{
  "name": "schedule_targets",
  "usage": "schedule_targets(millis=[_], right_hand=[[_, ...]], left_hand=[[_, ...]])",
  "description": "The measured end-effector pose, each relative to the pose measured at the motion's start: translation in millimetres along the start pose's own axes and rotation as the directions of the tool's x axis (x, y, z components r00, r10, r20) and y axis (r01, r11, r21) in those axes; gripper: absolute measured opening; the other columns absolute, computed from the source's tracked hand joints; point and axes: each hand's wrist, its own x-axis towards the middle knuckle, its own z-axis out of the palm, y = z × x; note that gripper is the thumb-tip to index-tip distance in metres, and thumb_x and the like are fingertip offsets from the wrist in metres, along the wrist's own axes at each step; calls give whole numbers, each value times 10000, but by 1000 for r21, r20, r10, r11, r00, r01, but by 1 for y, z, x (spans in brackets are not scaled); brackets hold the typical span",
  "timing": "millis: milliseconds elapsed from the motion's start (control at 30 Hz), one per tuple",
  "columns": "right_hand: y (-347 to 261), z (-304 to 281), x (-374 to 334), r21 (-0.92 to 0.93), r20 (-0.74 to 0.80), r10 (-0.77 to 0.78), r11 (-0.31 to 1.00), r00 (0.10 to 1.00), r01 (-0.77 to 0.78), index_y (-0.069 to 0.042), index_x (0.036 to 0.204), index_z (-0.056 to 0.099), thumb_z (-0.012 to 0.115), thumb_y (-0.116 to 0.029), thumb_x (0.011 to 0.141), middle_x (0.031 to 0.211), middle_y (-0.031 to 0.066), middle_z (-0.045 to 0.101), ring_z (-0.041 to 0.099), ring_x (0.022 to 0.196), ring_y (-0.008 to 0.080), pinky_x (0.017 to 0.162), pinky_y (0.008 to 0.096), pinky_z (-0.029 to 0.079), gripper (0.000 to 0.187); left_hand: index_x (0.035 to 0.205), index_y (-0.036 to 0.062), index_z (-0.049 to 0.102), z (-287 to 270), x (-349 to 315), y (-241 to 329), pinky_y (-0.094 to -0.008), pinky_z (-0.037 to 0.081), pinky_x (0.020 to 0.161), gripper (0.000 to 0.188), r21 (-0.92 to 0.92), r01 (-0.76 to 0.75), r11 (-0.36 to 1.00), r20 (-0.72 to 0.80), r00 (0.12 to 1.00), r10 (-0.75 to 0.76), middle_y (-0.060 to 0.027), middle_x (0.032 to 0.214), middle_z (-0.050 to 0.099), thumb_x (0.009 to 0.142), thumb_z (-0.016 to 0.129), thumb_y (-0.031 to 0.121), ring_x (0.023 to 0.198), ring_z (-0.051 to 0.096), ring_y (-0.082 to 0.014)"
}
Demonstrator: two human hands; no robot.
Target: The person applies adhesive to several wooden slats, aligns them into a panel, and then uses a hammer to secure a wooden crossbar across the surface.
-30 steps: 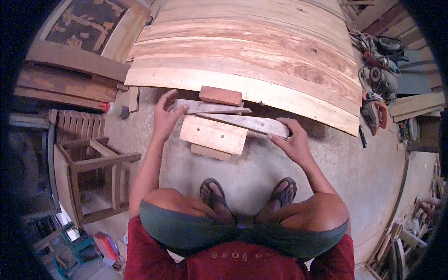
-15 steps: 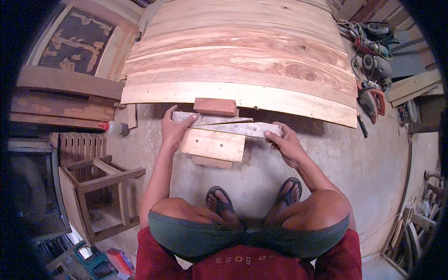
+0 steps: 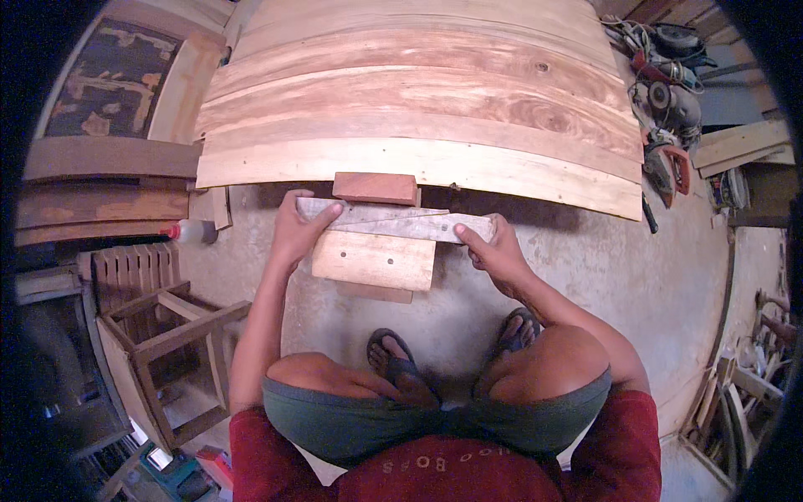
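Note:
My left hand [image 3: 294,233] is closed on the wide end of a pale wooden wedge [image 3: 361,215] that tapers to the right. A second wooden wedge [image 3: 427,227], tapering to the left, has its wide end pinched in my right hand [image 3: 497,255]. The sloped edges of the two wedges lie against each other. Beyond them sits a reddish wood block [image 3: 375,188] by the front edge of the plank panel [image 3: 401,159]. On my side is a pale wood block [image 3: 368,261] with two dark holes, resting over another piece of wood [image 3: 376,292].
A slatted wooden stool [image 3: 176,351] lies at the left, with a white bottle [image 3: 196,232] with a red cap beyond it. Power tools [image 3: 665,105] with cords and a handsaw [image 3: 669,167] lie right of the panel. My feet in sandals rest on the concrete floor [image 3: 577,276].
My right hand has pushed its wedge leftward, closing the gap between the two wedges so they overlap more. The view has shifted slightly.

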Motion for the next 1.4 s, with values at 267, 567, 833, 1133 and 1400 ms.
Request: schedule_targets(millis=[267, 567, 833, 1133, 1400], right_hand=[[9, -2, 4, -89, -90, -92, 992, 992, 84, -46, 1073, 504, 773, -339, 927, 775, 9, 561, 493, 592, 76, 480, 255, 395, 424], [15, -24, -2, -111, 57, -57, 992, 997, 63, 81, 1325, 450, 759, -524, 867, 1129, 255, 624, 645, 976, 317, 880, 435, 515, 820], [101, -272, -15, -496, 248, 233, 864, 940, -83, -44, 1190, 683, 701, -368, 931, 1002, 114, 740, 697, 970, 214, 858, 396, 557, 415], [125, -507, 80, -852, -451, -644, 105, 618, -513, -80, 1463, 443, 590, -428, 968, 1396, 206, 559, 590, 1214, 396, 941, 539, 529, 623], [110, -529, 112, -865, -462, -364, -16, 809, -501, -41, 1263, 491, 561, -311, 983, 1162, 261, 630, 656, 1040, 447, 797, 543, 559, 396]], left_hand=[[1257, -19, 537, 15, 5, 7, -387, 497, 936, 731, 110, 11, 994, 45, 999, -16, -208, 1171, 616, 812, 832, 480, 1094, 596, -263], [1430, -47, 455, 21, -8, -1, -399, 373, 1121, 811, 144, -86, 986, 1, 996, 86, -241, 1372, 545, 878, 780, 450, 1305, 505, -320], [1533, 27, 377, -17, -19, 12, -439, 322, 1180, 739, 166, -331, 929, -150, 923, 355, -194, 1519, 429, 928, 729, 265, 1391, 431, -330], [1477, 99, 504, 17, -20, 104, -498, 418, 1116, 706, 501, -581, 642, 221, 803, 553, -198, 1536, 446, 860, 776, 309, 1383, 463, -430], [1382, 106, 601, 22, -14, 104, -513, 418, 1110, 586, 629, -581, 517, 300, 795, 528, -155, 1463, 542, 854, 765, 300, 1382, 472, -409]])
